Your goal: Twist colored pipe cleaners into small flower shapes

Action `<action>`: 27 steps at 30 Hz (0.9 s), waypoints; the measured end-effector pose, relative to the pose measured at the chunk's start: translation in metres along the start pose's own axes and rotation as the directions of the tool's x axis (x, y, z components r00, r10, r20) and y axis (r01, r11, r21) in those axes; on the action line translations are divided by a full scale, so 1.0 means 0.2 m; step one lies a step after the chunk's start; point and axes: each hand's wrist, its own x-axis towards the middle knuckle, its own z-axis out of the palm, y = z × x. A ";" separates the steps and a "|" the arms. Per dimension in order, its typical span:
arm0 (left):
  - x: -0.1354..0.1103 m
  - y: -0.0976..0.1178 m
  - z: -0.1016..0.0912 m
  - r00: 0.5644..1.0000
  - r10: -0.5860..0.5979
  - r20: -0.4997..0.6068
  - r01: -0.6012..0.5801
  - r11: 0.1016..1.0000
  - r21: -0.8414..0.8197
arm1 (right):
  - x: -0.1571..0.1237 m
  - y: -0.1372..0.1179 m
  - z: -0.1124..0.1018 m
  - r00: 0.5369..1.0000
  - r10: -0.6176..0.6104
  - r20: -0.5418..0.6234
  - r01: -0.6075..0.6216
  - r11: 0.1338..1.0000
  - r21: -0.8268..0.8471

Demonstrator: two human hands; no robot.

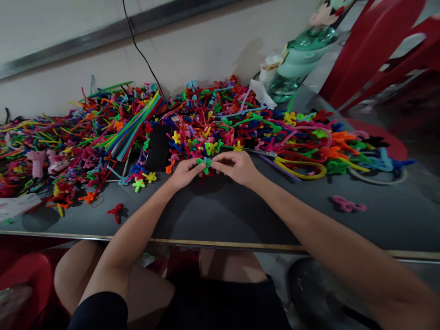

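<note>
Between my two hands, just above the dark table, is a small green pipe-cleaner flower with a bluish part on it. My left hand pinches it from the left. From the right, my right hand closes on it with thumb and forefinger. Something red shows just under the hands, too shaded to make out. A black phone lies beyond my left hand. Scissors lie beyond my right hand, partly covered by pipe cleaners.
A long heap of coloured pipe cleaners and small twisted shapes runs along the wall. A bundle of straight pipe cleaners rests on it. A green bottle stands at the back right, near red chairs. A pink twisted piece lies front right.
</note>
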 end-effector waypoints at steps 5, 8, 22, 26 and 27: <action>0.00 -0.02 0.00 1.000 0.024 0.009 -0.024 1.000 0.000 | 0.03 0.02 0.00 0.981 0.142 0.130 -0.173 0.947 0.272; 0.00 -0.03 0.00 0.999 0.039 0.018 -0.041 0.996 0.085 | 0.04 0.03 0.01 0.976 0.164 0.143 -0.200 0.935 0.294; -0.03 0.03 0.05 0.981 0.032 -0.190 0.068 0.865 0.497 | -0.05 -0.01 0.08 0.934 -0.347 -0.080 0.267 0.831 -0.487; -0.03 0.03 0.07 0.969 0.040 -0.244 0.086 0.872 0.483 | -0.06 -0.01 0.09 0.912 -0.406 -0.057 0.299 0.754 -0.584; -0.03 0.03 0.07 0.966 0.041 -0.257 0.088 0.877 0.472 | -0.06 -0.01 0.09 0.913 -0.402 -0.067 0.298 0.771 -0.563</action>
